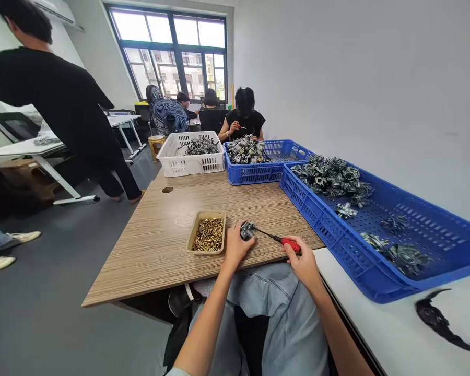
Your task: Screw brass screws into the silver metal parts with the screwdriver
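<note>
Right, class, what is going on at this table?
The camera wearer sits at a wooden table. The left hand holds a small metal part while the right hand puts a red-handled screwdriver to it. A tray of brass screws lies beside the left hand, and a blue crate of similar parts stands to the right.

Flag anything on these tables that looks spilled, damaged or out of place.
One thing: a black streak lies on the white tabletop beside the near blue crate, like a smear or scrap; which, I cannot tell. Nothing else stands out.
</note>
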A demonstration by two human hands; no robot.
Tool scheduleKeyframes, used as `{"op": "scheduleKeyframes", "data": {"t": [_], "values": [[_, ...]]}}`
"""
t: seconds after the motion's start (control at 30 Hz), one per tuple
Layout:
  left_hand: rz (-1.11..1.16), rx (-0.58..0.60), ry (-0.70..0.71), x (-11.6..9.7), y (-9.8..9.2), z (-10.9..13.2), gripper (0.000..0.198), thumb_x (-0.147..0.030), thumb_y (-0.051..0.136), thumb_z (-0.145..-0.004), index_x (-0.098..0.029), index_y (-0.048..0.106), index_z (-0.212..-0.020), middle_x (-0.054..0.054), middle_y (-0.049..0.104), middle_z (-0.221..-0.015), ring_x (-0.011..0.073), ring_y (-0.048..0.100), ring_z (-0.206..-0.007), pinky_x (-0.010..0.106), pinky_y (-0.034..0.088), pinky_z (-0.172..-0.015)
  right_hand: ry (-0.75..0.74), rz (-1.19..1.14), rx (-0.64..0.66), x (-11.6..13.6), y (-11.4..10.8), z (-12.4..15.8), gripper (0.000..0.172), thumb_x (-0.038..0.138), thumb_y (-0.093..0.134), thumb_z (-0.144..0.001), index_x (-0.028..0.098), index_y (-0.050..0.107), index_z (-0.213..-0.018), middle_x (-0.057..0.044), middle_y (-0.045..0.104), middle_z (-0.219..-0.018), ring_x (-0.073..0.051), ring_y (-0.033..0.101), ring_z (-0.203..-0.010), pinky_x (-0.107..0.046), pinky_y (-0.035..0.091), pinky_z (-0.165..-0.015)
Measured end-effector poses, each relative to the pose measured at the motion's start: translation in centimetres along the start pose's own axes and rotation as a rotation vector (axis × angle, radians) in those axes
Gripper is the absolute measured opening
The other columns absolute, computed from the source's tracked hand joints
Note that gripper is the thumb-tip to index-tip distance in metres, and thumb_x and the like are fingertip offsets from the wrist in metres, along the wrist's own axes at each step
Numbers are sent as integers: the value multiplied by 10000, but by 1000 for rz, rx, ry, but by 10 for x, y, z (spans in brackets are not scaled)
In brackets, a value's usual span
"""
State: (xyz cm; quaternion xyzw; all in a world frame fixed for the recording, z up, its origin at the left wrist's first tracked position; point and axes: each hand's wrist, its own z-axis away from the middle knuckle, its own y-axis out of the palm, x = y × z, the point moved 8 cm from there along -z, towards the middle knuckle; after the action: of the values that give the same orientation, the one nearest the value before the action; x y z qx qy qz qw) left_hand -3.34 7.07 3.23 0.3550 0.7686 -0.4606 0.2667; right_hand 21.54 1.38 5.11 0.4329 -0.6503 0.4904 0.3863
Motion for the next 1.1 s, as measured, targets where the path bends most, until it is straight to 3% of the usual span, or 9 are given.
{"op": "scheduleKeyframes", "data": {"t": [0.63,0.8,0.97,1.1], "values": [[-13,28,41,1,1,1,579,-268,823,-808,-229,661,-1362,103,725,-1307,314,651,-1236,466,492,-1107,-105,78,90,1,-6,-11,334,482,600,-994,230,678,-1199,-89,778,-1091,-258,760,-931,-348,620,-724],[-15,41,45,0,0,1,593,-268,827,-801,-236,660,-1370,97,721,-1305,312,657,-1213,466,500,-1095,-150,161,131,10,-9,-14,292,424,581,-1007,248,676,-1220,-74,780,-1150,-257,746,-988,-365,610,-800],[-12,58,42,-2,0,0,584,-263,821,-810,-236,665,-1371,97,725,-1308,315,656,-1212,463,501,-1081,-293,233,161,30,-8,-10,237,335,542,-1023,269,672,-1209,-59,781,-1189,-255,729,-1112,-383,563,-958],[6,63,28,-2,0,0,603,-259,826,-803,-228,663,-1383,105,719,-1330,323,642,-1230,476,487,-1107,-192,313,130,24,-10,-10,225,421,551,-1037,285,665,-1175,-43,797,-1105,-254,743,-954,-361,559,-813]]}}
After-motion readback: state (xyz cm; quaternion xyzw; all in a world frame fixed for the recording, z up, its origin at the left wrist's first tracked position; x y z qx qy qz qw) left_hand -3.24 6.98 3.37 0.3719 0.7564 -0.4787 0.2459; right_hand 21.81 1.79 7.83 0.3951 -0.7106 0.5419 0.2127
